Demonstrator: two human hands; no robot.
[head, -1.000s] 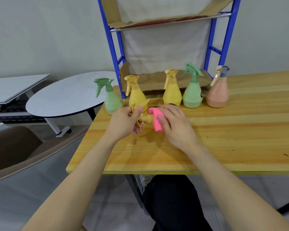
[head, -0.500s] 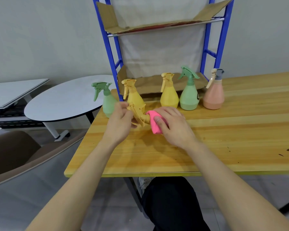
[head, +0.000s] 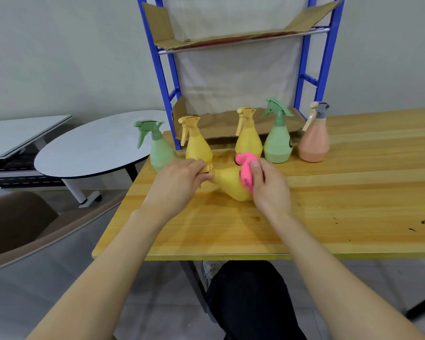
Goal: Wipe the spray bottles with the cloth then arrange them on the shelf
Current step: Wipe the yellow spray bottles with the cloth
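Near the bench's [head: 329, 204] left edge, your left hand [head: 179, 182] grips the yellow bottle [head: 228, 182], right hand [head: 270, 190] clasps the pink cloth [head: 245, 168]; rotate the bottle, wiping all round.

No words or numbers can be read here.

The only mark is a small dark round sticker [head: 290, 143] on the right side of one green spray bottle [head: 276, 146]. That bottle stands near the back edge of the surface [head: 353, 192], second from the right in the row. The sticker is too small and blurry to read.
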